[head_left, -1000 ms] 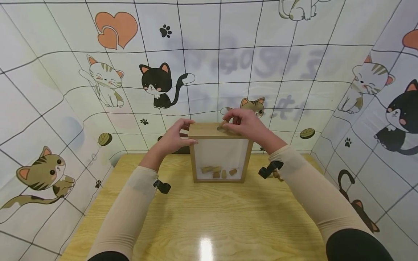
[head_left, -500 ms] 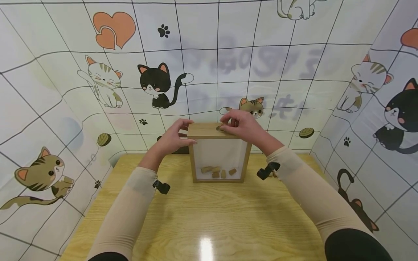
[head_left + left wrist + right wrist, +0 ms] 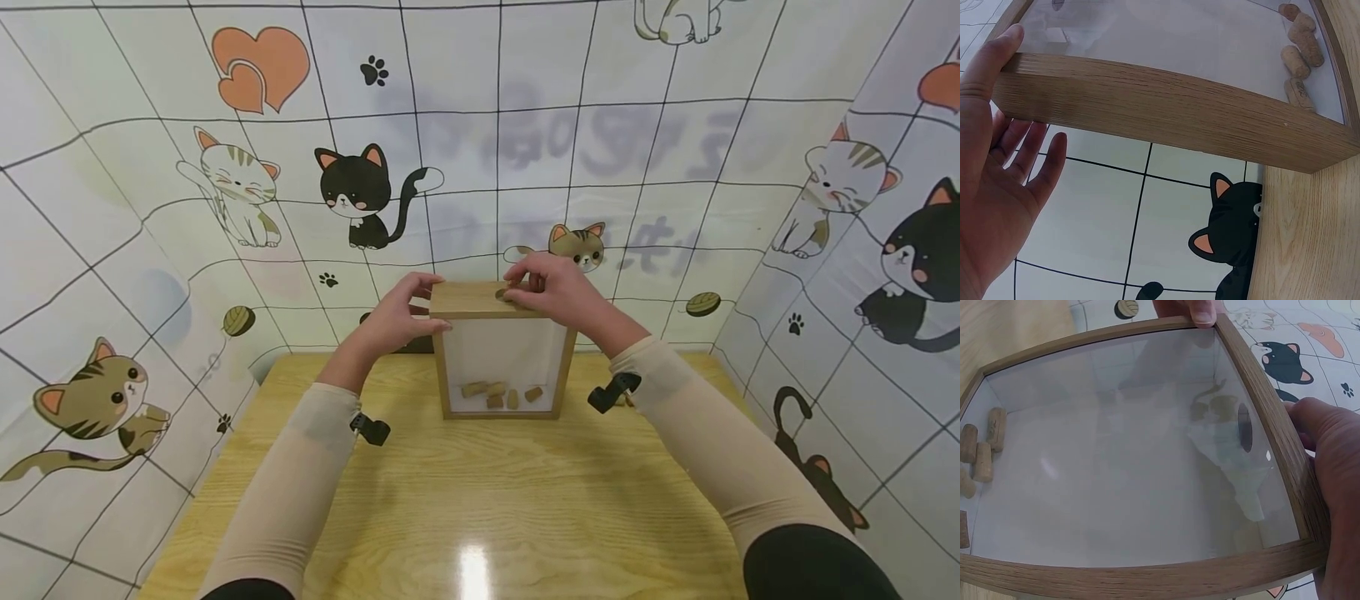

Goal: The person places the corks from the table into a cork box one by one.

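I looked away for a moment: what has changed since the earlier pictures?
The right hand has dipped slightly toward the hole in the box's top; the small tan piece seen at its fingertips no longer shows, so whether it is held is unclear. The left hand stays on the box; the corks inside lie unchanged.

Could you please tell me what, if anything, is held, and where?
The left hand holds the wooden box by its top left corner; the right hand: cannot tell.

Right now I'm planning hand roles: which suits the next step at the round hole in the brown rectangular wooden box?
Probably the right hand: it is already beside the hole, while the left hand grips the left end of the box.
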`<move>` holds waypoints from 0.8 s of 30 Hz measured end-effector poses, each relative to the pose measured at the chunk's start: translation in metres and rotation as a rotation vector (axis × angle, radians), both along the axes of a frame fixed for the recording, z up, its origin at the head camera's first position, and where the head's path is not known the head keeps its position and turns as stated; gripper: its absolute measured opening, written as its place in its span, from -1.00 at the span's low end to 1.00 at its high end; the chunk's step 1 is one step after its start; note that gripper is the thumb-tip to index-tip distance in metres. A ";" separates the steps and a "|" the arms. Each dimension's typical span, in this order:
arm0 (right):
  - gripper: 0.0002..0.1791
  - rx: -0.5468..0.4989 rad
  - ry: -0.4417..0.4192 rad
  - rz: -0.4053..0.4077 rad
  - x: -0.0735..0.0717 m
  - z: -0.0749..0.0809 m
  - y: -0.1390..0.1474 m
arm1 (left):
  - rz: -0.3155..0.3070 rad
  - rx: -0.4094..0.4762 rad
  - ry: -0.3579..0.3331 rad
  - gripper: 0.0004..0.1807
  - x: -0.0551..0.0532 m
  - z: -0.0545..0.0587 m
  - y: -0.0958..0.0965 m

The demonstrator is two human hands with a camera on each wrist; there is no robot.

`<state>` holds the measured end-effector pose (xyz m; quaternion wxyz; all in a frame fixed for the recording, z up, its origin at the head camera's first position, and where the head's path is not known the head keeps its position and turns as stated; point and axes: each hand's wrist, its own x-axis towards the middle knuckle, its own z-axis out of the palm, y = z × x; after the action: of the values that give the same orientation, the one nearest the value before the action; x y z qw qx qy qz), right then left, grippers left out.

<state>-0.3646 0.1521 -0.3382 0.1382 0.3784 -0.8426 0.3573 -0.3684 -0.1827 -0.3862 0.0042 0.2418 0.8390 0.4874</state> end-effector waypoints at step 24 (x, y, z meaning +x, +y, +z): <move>-0.90 -0.151 0.190 -0.146 0.036 -0.023 0.079 | 0.010 0.007 -0.016 -0.11 0.002 0.001 0.000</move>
<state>-0.3288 0.2315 -0.3609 0.2713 0.3366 -0.8219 0.3710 -0.3662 -0.1823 -0.3850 0.0079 0.2336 0.8385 0.4922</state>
